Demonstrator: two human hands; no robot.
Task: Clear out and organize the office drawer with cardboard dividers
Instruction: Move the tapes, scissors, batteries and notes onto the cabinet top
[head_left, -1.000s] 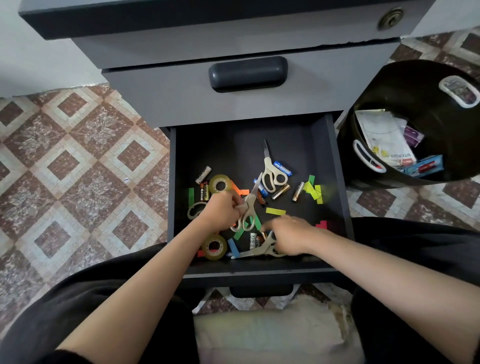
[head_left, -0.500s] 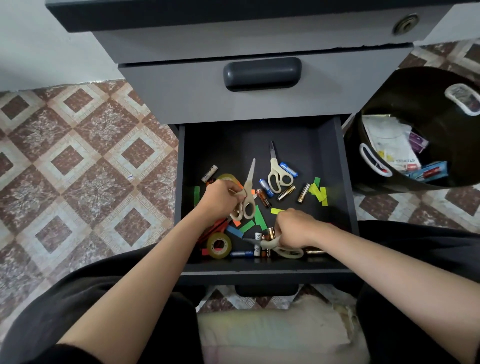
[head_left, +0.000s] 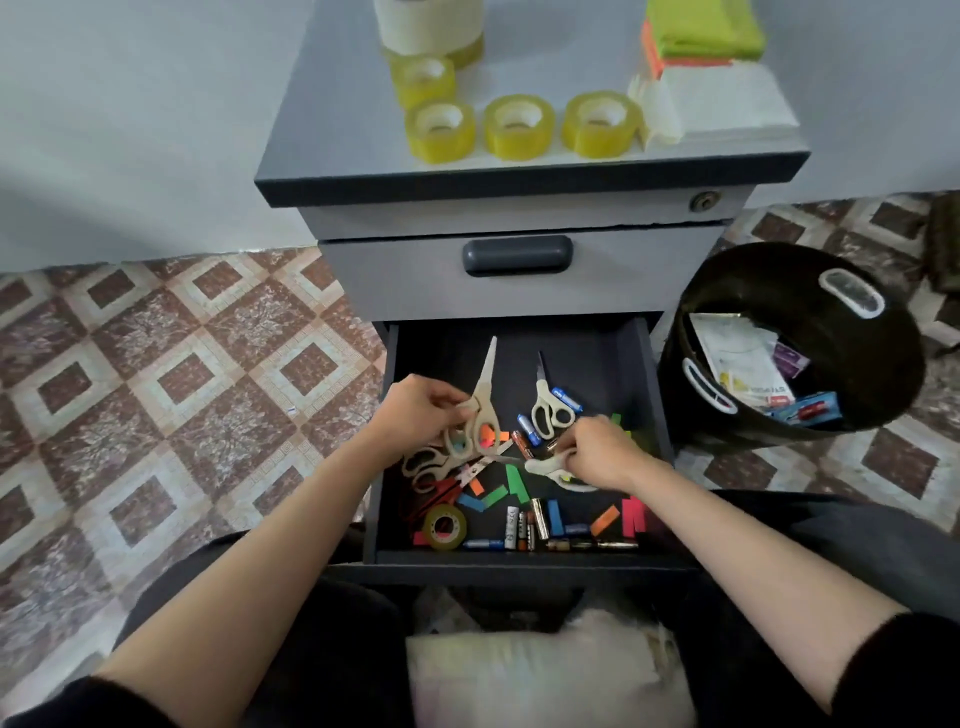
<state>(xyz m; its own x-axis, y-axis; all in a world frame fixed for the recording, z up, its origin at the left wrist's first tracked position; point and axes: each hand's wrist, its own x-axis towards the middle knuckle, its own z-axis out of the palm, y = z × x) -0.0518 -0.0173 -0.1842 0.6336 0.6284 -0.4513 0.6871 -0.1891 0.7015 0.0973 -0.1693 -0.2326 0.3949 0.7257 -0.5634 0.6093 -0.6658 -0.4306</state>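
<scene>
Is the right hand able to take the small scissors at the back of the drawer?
Probably not yet: the right hand grips another pair of scissors. The small scissors lie uncovered just beyond it, so nothing else blocks the way.

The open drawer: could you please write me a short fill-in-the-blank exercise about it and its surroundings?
1. The left hand holds a pair of ___ whose blades point away from the person.
2. The tape roll in the open drawer lies near its front ___ corner.
3. The bin on the person's right is ___ in colour.
4. The upper drawer is ___.
Missing words: scissors; left; black; closed.
</scene>
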